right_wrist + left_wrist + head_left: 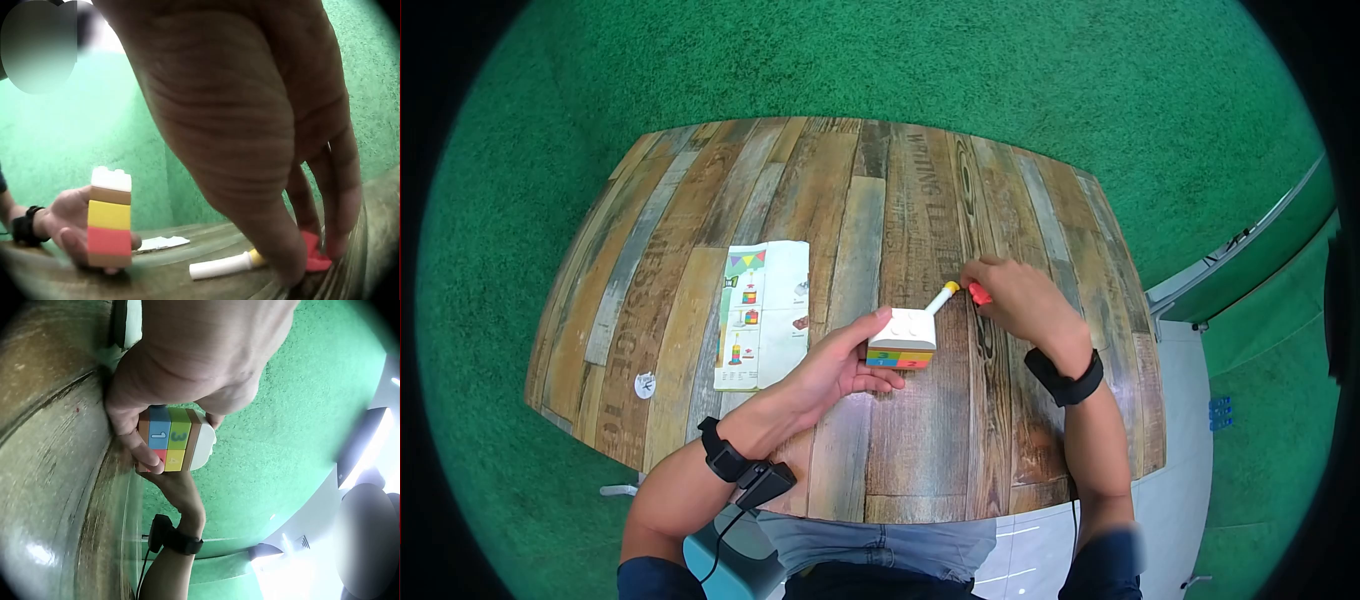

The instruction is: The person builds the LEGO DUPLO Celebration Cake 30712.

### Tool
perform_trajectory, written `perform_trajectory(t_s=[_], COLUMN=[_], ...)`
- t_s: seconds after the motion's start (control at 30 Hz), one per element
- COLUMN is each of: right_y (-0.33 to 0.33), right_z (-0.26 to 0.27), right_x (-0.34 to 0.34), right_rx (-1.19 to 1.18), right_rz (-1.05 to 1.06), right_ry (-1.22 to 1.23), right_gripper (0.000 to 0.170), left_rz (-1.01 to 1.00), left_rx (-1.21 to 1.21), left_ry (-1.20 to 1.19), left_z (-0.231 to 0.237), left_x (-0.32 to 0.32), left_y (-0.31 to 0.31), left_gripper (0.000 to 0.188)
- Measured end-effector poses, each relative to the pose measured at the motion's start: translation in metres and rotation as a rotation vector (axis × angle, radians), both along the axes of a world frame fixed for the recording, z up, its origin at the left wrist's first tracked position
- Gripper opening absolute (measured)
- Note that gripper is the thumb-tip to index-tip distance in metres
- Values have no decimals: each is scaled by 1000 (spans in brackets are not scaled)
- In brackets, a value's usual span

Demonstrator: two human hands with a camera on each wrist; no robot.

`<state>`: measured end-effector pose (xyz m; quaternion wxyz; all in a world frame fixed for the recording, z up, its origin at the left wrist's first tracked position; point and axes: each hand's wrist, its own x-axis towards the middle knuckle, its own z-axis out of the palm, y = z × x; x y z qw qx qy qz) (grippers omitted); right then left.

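A block stack with a white studded top sits in the grip of my left hand, its thumb on one side and fingers below. Numbered blue, green, red and yellow faces show in the left wrist view. My right hand pinches a small red piece between thumb and fingers at the table surface. Between the stack and that hand lies a white stick with a yellow end. Fingers partly hide the red piece in the right wrist view.
An instruction sheet lies on the wooden table, left of the stack. Farther left is a round white sticker. The table's near edge runs in front of the person's lap.
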<state>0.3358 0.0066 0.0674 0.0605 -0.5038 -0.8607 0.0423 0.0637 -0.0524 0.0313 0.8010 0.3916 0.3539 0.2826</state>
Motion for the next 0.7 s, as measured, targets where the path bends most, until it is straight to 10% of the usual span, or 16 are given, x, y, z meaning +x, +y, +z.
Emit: perform_trajectory(t_s=[0.7], right_y=[-21], right_z=[52], right_x=[-33], right_rx=[-313], right_rz=[144], right_ry=[721], right_gripper=[34], left_rz=[9], left_rx=[-5], left_ry=[-6], left_z=[3], left_x=[0], left_y=[-1], left_gripper=[64])
